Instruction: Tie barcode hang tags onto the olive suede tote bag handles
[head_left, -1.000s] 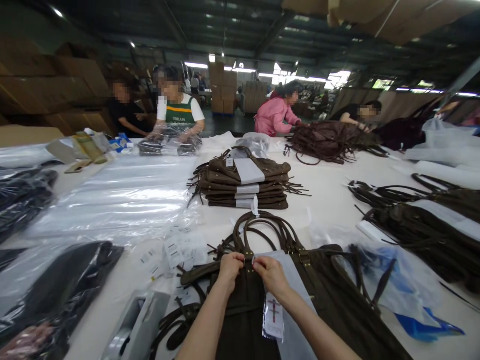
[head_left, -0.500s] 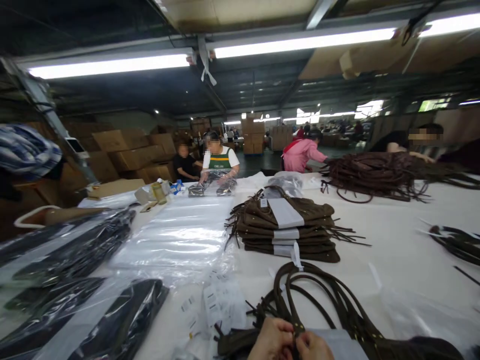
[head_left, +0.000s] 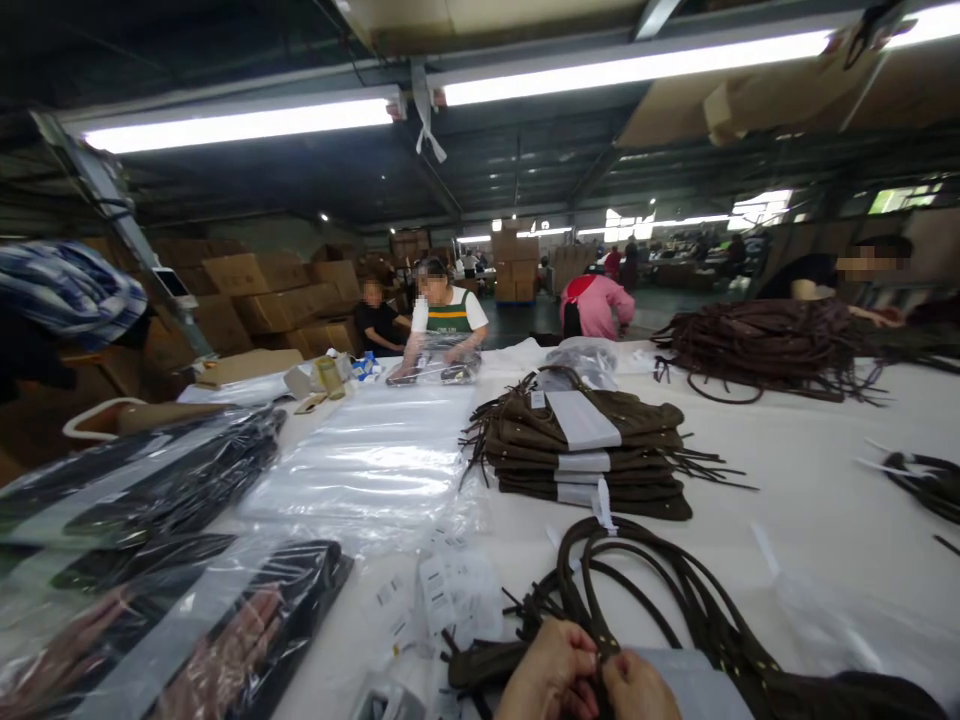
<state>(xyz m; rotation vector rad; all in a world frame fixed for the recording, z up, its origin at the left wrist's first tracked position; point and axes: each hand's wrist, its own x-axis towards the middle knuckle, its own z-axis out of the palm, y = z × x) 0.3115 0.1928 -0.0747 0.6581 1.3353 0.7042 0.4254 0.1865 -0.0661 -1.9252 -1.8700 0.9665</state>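
Note:
At the bottom of the head view, my left hand [head_left: 551, 672] and my right hand [head_left: 639, 685] are close together, fingers pinched on the strap of a dark brown bag [head_left: 487, 662]. What lies between the fingertips is too small to make out. The bag's looped handles [head_left: 660, 555] rise beyond my hands, with a white tag [head_left: 602, 505] at the top of one loop. Grey-white paper [head_left: 694, 680] wraps the bag beside my right hand. Left of my hands lie printed labels in clear plastic [head_left: 450, 590].
A stack of brown bags [head_left: 592, 440] stands ahead, beside flat clear plastic sleeves [head_left: 360, 460]. Wrapped dark bags [head_left: 300, 590] lie left, with pinkish hand-like shapes [head_left: 240, 630] over them. Maroon bags [head_left: 757, 345] are piled far right. Several people work beyond, one in a green apron [head_left: 448, 318].
The view has shifted a little, while my hands stay pinched at the strap. Pinkish hand-like shapes have appeared on the wrapped bags at left. The person in pink has bent lower.

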